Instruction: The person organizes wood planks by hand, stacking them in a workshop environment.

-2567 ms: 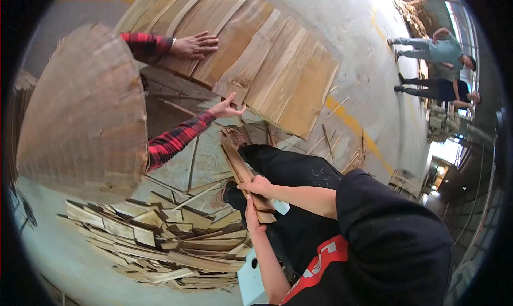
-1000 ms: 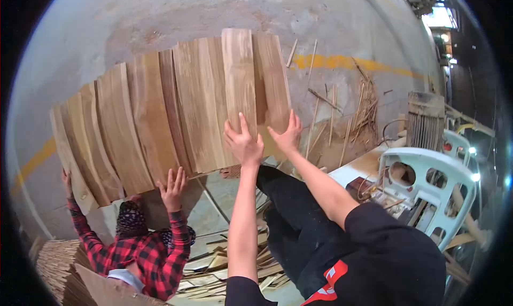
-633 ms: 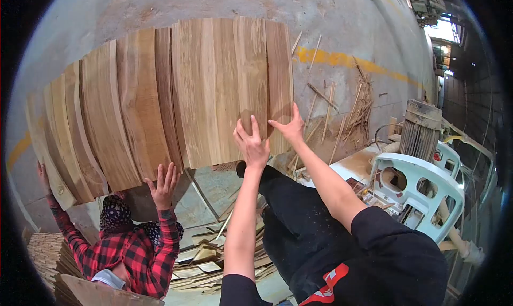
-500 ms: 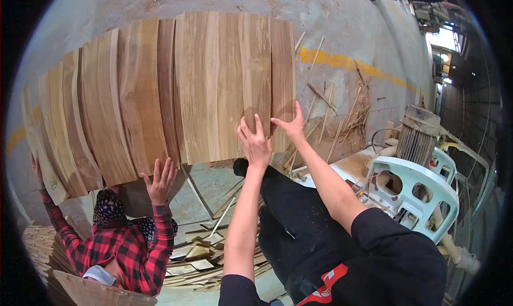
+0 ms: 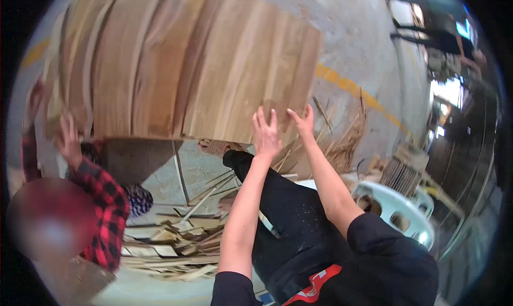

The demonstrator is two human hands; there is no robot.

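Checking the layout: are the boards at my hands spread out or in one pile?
Spread out: the boards form a broad row, faces side by side. Whether others lie beneath, I cannot tell.

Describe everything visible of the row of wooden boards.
The row of wooden boards looks like bare wood, pale tan to reddish brown. The boards lie side by side, broad faces up, some with wavy edges; the top of the view cuts part off, and its support is hidden. The person's left hand and right hand touch its right end; a co-worker's hand is at its left end, contact blurred.
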